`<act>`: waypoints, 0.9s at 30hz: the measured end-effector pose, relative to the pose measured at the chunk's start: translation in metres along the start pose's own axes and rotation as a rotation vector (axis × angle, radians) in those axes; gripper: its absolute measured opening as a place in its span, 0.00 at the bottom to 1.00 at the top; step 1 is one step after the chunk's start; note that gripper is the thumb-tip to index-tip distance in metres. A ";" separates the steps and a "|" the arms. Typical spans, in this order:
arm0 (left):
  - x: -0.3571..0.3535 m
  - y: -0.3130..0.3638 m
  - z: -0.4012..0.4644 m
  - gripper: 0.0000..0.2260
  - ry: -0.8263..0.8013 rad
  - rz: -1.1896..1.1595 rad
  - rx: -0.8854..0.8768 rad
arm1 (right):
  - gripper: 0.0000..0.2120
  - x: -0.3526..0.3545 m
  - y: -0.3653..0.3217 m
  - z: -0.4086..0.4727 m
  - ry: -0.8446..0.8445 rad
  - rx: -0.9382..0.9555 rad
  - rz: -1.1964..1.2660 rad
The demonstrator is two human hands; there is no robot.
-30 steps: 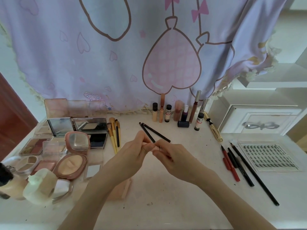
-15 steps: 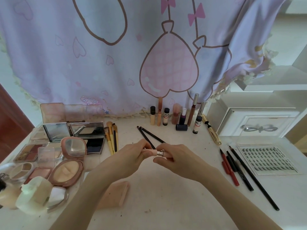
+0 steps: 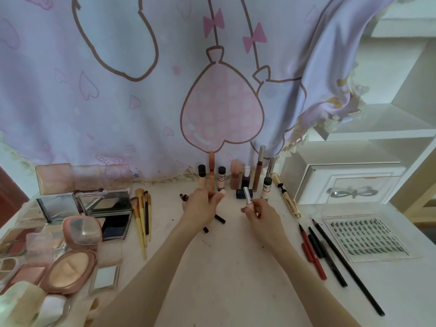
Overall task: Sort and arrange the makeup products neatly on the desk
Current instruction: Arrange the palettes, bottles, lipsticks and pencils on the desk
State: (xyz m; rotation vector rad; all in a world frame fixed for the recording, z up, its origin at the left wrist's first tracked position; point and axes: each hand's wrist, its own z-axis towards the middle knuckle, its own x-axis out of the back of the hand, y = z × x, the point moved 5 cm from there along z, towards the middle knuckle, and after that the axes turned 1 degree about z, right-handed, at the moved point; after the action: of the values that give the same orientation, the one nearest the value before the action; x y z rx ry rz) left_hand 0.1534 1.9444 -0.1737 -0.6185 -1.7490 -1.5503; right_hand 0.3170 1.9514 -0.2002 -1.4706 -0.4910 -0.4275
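While the left hand pinches a pink cap, the right hand grips a silver-collared lipstick.

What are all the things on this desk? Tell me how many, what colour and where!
Bottles and tubes: about nine, peach, brown, dark and silver, standing in a row at the back by the curtain.
Gold tube: one, lying right of the row.
Brushes: about four, yellow handles, left of centre.
Palettes and compacts: many, pink, black and clear, left side.
Pencils: about four, red and black, right side.
Lash tray: one, clear with black lashes, far right.
Dark pencils: two, partly under the left hand.
Curtain: one, lilac with pink balloons, behind.
Left hand: holds a small pink piece.
Right hand: holds a silver tube.
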 end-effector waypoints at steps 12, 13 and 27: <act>-0.030 0.011 0.020 0.10 0.049 0.054 -0.058 | 0.06 -0.002 0.003 0.016 0.168 0.124 0.030; -0.032 0.010 0.022 0.10 0.057 0.066 -0.064 | 0.07 -0.003 0.002 0.018 0.170 0.146 0.009; -0.027 0.003 0.008 0.15 0.109 0.163 -0.130 | 0.08 -0.012 0.007 0.020 0.147 0.203 -0.149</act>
State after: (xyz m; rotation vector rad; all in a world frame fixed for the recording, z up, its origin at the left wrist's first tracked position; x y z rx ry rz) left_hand 0.1716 1.9551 -0.1924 -0.7086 -1.4886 -1.5623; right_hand 0.3092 1.9711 -0.2119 -1.2023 -0.5126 -0.5822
